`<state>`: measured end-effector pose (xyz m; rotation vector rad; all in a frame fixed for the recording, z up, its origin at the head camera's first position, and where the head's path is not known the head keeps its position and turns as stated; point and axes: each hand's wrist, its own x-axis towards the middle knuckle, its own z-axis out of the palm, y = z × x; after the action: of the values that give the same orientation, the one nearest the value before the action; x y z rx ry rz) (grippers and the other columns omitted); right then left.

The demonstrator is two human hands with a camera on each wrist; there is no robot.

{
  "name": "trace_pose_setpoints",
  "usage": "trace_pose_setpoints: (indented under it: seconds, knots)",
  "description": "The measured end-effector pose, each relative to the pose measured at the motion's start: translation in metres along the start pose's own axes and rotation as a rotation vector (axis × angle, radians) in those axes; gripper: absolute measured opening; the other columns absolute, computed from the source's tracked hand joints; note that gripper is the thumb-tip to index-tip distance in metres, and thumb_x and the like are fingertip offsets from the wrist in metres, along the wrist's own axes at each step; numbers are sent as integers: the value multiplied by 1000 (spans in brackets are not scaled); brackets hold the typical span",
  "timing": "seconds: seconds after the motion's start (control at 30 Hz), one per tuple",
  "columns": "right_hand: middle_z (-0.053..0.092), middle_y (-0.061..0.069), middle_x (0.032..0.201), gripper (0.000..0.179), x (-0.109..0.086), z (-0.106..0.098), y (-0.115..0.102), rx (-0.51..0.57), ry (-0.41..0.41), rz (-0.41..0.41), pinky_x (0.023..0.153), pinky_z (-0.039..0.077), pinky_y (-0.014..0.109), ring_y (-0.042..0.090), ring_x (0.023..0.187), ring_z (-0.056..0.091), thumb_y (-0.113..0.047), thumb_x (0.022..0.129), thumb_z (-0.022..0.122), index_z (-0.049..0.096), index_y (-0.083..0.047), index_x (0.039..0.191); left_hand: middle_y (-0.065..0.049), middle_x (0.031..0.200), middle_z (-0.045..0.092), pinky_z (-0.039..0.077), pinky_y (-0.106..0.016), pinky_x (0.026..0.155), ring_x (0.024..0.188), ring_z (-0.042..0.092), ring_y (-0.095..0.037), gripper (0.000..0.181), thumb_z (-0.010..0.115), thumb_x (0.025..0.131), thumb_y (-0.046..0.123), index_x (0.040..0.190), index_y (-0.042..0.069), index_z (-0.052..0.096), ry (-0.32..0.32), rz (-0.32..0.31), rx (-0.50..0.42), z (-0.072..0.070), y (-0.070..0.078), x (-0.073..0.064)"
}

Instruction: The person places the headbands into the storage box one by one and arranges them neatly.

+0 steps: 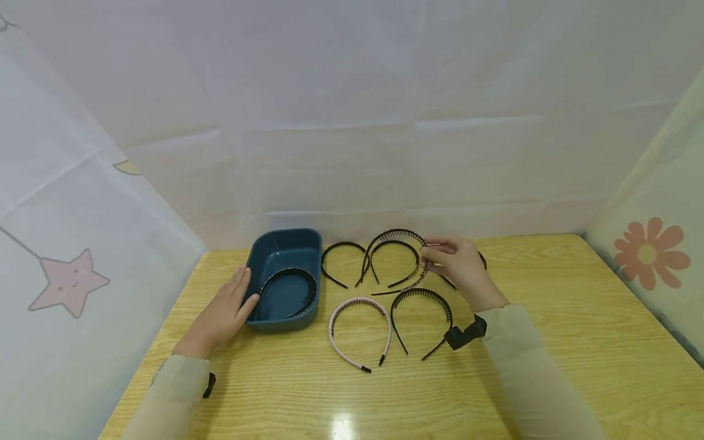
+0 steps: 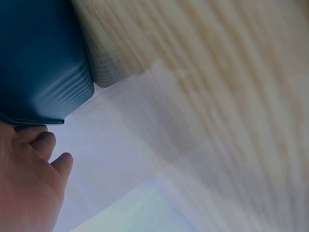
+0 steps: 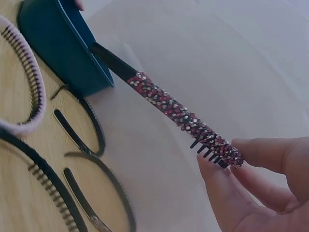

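Note:
My right hand [image 1: 459, 266] pinches a black toothed headband [image 3: 178, 113] near the back of the table. Red and silver beads cover much of its outer side, and its ends point left, toward the box. My left hand [image 1: 222, 311] rests against the left side of a dark blue box [image 1: 283, 327], fingers straight along the outside and thumb at the rim. Inside the box lies a black headband [image 1: 315, 287]. In the left wrist view, fingertips [image 2: 44, 140] show just below the box's rim.
A pink toothed headband [image 1: 332, 324] and a black toothed headband [image 1: 450, 311] lie in front. Behind them are thinner black headbands [image 1: 324, 263], one partly hidden by my right hand. White cloth [image 1: 341, 165] hangs behind the wooden table [image 1: 308, 391].

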<state>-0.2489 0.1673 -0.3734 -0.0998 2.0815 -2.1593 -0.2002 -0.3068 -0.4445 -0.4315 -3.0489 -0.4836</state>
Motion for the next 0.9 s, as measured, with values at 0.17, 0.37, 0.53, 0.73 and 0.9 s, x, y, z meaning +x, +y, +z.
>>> trace_pose_setpoints:
  seconds: [0.17,0.37,0.53,0.73,0.9]
  knots:
    - [62,15,108,43,4,18,4,112,11,20,86,54,34,32,103,61,-12,89,65,52,0,129,-17,156,1,10,-56,113,142,2,-34,70,36,102,40,151,3,2,-5,-2,-1,-1,0,0]
    - [62,14,102,41,9,41,11,209,0,9,88,53,35,28,96,64,-6,91,61,49,4,129,-17,156,1,10,-57,112,142,1,-34,70,36,102,40,151,3,3,-10,-2,-4,-1,0,0]
    - [59,18,108,41,13,61,17,295,12,36,88,53,34,33,102,61,-4,90,62,50,2,128,-17,156,0,10,-57,112,142,1,-35,70,36,102,40,151,3,3,-11,-3,-3,1,-1,1]
    - [59,16,111,38,16,87,19,343,38,48,89,52,32,23,95,63,-6,90,63,53,-3,126,-17,156,0,10,-57,112,142,1,-35,70,36,102,41,151,3,3,-17,-5,-2,1,-1,1]
    - [62,12,101,36,21,108,23,405,29,22,91,51,35,25,94,63,-4,91,61,51,-1,126,-17,156,0,10,-57,112,142,1,-35,70,36,101,41,151,3,3,-11,-4,0,2,-2,1]
